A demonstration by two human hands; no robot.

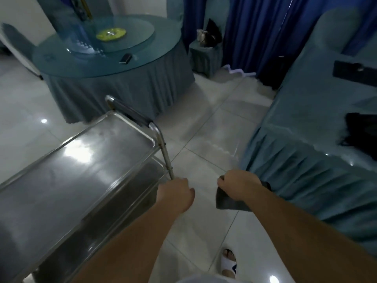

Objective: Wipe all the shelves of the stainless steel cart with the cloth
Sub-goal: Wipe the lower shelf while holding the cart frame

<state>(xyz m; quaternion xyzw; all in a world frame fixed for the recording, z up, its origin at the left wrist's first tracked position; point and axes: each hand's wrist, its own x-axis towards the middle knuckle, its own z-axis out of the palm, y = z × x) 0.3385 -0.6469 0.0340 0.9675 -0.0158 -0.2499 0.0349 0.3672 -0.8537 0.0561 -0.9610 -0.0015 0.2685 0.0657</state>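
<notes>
Nearest to the viewer, a foot in a white sandal [228, 263] stands on the pale tiled floor [204, 152]. Two bare forearms reach forward from the bottom of the scene. The left hand [175, 194] is curled at the lower end of the cart's slanted metal post [166, 158]; its fingers are turned away, so whether its grip really closes on the post cannot be told. The right hand [237, 187] is fisted around a dark cloth [228, 202], which hangs in a fold below the knuckles and pokes out a little on the right side — it is held in the air above the floor, just right of the cart and apart from it.

The steel cart [67, 170] fills the near left. Its top shelf is bare, shiny metal catching ceiling light, and a lower shelf [126, 203] shows under its right edge. At the cart's far end a handle with a dark sleeve [130, 111] runs across.

To the right, a counter draped in a teal pleated cloth [306, 127] carries dark objects too blurred to name. Farther off on the left stands a round glass-topped counter [110, 60] with a teal skirt, a glass turntable [114, 35] with a yellow centre, and a small dark item [126, 58] near its rim. Blue curtains [255, 27] hang at the far wall.
</notes>
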